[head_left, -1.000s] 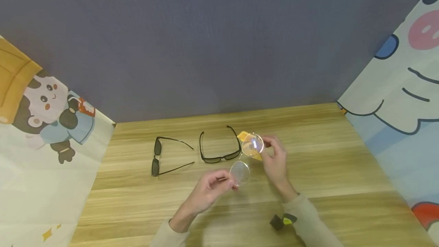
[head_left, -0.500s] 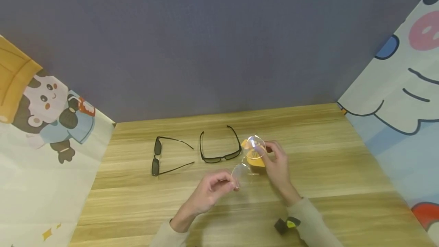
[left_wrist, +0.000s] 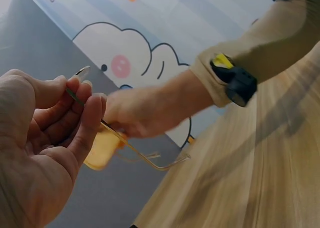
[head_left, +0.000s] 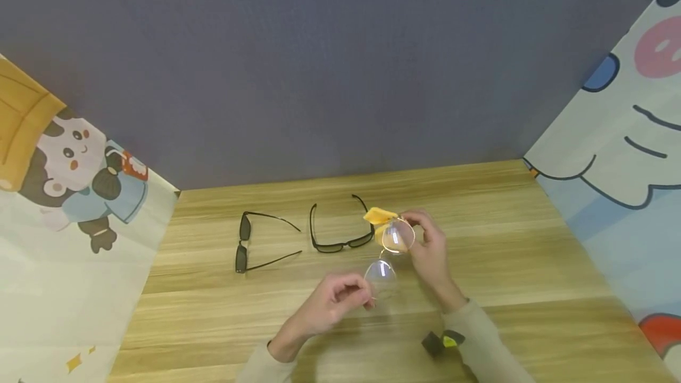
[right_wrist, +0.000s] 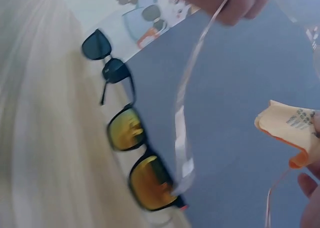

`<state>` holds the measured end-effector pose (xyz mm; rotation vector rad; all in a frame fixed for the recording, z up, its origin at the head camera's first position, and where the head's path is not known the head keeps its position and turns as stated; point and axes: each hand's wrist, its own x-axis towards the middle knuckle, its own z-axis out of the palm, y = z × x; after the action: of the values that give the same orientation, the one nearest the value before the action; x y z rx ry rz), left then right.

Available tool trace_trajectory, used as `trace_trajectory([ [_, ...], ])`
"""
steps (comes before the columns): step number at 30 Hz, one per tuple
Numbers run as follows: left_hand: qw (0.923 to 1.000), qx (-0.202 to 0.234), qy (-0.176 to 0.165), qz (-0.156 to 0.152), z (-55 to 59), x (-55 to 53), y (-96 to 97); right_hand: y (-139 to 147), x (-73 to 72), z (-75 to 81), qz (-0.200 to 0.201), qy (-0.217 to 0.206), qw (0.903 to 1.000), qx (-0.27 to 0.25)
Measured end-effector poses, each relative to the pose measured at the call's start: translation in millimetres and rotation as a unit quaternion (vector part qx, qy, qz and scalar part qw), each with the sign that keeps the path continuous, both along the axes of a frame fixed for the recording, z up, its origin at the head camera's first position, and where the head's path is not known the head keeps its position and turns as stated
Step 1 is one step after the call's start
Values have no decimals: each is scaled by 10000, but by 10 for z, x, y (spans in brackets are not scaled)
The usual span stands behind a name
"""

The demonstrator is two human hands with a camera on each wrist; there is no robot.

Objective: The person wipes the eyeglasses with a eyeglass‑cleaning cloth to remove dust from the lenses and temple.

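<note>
A pair of round eyeglasses point(head_left: 381, 277) with a thin gold frame and clear lenses is held in the air, tilted, between both hands. My left hand point(head_left: 332, 304) pinches it at the outer edge of the nearer lens. At the farther lens, my right hand point(head_left: 432, 256) grips a yellow cloth point(head_left: 379, 216), its fingers about that lens. Seen from the left wrist, a temple arm point(left_wrist: 131, 147) sticks out past the left fingers. The right wrist view shows the cloth point(right_wrist: 290, 130) with small dark print, folded over at an orange edge; part of the right hand is cut off there.
Black sunglasses point(head_left: 241, 257) lie unfolded on the wooden table point(head_left: 213, 312) at left. A second black pair point(head_left: 331, 247) lies unfolded just left of the eyeglasses, its lenses yellow-orange in the right wrist view. A grey panel point(head_left: 340, 75) rises behind; cartoon-printed walls point(head_left: 628, 241) flank the table.
The eyeglasses have shifted slightly right and toward me, with the left hand following. The yellow cloth dropped lower across the farther lens, then rose to its upper left edge.
</note>
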<state>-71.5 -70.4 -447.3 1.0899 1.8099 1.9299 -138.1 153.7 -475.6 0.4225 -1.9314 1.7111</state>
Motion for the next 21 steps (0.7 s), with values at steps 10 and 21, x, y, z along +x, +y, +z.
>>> trace_trajectory([
  [10,9998,-7,174,134,18,-3,0,0,-6,178,133,601,9972,-416],
  [21,9996,-46,20,269,14,12,-55,40,16,-95,-101,8,9999,31],
])
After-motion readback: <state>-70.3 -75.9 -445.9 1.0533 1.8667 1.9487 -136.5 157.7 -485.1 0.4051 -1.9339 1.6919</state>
